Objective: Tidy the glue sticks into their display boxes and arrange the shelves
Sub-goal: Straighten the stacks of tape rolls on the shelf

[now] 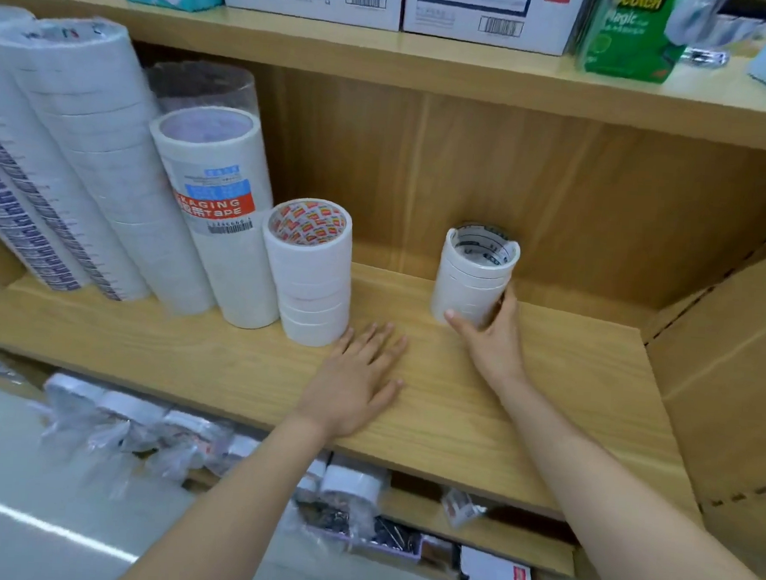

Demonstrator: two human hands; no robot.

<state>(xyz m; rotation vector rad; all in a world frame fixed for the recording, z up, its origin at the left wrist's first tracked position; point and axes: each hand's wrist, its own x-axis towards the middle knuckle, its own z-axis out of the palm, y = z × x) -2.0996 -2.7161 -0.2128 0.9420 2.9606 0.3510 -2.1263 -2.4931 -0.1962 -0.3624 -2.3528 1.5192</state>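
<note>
A short stack of white tape rolls stands upright on the wooden shelf, right of centre. My right hand grips its lower part, thumb in front and fingers round the right side. My left hand lies flat on the shelf board with fingers spread, its fingertips next to the base of another white tape stack with a red-patterned core. No glue sticks or display boxes show in this view.
Tall wrapped tape stacks lean at the left, one with a red label. Boxes and a green Scotch pack sit on the shelf above. Bagged tape rolls fill the shelf below. A cardboard panel stands at the right.
</note>
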